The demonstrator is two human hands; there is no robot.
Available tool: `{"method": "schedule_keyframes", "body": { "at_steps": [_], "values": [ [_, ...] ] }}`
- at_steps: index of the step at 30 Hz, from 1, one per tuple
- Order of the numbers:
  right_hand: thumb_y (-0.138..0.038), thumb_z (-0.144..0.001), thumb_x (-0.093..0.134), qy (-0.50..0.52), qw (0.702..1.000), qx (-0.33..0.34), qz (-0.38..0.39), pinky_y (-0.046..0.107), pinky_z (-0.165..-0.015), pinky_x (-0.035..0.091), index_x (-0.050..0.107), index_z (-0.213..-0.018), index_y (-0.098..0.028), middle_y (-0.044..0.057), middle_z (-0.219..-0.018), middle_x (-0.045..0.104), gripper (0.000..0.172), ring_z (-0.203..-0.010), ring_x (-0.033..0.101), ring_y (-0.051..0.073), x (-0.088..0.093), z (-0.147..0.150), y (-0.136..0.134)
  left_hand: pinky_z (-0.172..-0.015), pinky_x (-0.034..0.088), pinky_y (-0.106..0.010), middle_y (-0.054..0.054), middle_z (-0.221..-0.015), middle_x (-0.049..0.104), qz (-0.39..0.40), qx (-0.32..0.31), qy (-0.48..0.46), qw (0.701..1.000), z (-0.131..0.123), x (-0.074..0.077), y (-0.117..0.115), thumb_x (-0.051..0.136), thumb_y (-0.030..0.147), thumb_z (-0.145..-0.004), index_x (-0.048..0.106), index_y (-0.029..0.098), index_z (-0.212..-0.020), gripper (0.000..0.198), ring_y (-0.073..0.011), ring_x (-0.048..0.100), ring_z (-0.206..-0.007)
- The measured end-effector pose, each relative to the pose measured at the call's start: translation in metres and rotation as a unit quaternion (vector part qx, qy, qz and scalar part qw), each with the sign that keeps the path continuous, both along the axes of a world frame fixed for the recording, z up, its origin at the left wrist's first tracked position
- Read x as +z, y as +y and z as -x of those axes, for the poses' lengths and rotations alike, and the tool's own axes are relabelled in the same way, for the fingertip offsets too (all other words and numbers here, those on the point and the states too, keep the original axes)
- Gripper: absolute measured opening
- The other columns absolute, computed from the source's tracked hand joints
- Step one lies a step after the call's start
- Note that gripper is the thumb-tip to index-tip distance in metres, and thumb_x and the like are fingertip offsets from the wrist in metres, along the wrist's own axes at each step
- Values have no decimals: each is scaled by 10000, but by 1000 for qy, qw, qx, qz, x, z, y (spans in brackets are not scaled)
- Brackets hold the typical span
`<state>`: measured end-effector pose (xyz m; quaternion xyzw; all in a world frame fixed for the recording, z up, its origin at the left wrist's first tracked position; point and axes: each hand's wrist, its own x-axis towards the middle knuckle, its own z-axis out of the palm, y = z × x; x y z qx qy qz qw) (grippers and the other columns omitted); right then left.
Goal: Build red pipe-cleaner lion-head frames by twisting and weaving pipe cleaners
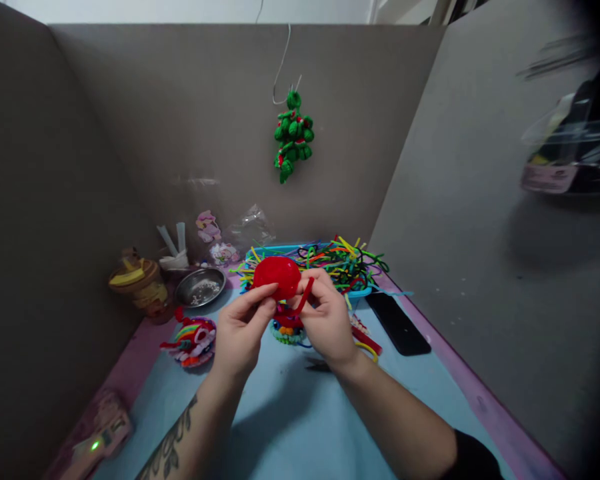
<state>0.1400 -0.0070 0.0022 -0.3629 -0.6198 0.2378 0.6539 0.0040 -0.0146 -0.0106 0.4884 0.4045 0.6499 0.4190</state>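
Observation:
A round red pipe-cleaner ball (277, 276) is held up above the light blue table (290, 413). My left hand (240, 330) pinches its lower left side with thumb and fingers. My right hand (325, 320) is closed on a red pipe-cleaner strand (305, 297) that runs down from the ball's right side. Just under my hands a small multicoloured pipe-cleaner piece (286, 328) lies on the table.
A blue tray (361, 292) piled with coloured pipe cleaners stands behind my hands. A black phone (397, 323) lies to the right, a rainbow figure (193, 340), a metal dish (200, 287) and a yellow-brown cup (137, 283) to the left. A green ornament (293, 133) hangs on the grey partition.

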Motion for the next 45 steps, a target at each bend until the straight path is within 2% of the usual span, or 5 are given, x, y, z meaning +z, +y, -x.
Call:
{"method": "schedule_keyframes", "body": {
  "at_steps": [12,19,30,35,45],
  "values": [
    [-848,-734,143,-100,976,159,-110,271,-492,418,677,-992,-193,-1,-583,542,883,-507,497,134,-2,-13,-4,-773,534,-279,-70,-958,752,-6,114,26,993,3,3,5,714,360,-734,732,182,-1020,337,-178,679,-836],
    [-346,-921,512,-159,963,164,-141,271,-638,510,656,-842,-204,23,-702,686,218,-663,629,131,9,-11,-10,-798,530,-288,-66,-985,749,-25,130,78,988,7,1,11,679,346,-768,722,185,-1044,322,-178,680,-861],
    [-449,-753,721,287,937,190,-65,208,-434,346,692,-750,-309,-54,-527,497,143,-462,441,80,29,-63,1,-797,525,-279,-58,-878,753,41,119,-107,986,27,-2,37,777,318,-637,730,151,-976,380,-142,674,-756],
    [-807,-747,369,280,916,285,-22,230,-357,261,653,-1087,-322,-107,-330,258,657,-298,208,83,23,-62,7,-697,540,-244,-58,-805,756,81,29,-229,970,21,8,32,842,231,-517,742,157,-897,400,-144,686,-701],
    [-185,-714,637,-109,993,32,18,277,-657,472,652,-951,-205,46,-932,658,239,-760,586,161,-10,-2,20,-795,507,-255,-73,-1003,746,28,-28,-75,996,13,4,18,781,325,-667,738,190,-1002,363,-176,676,-890]
  ]
}}
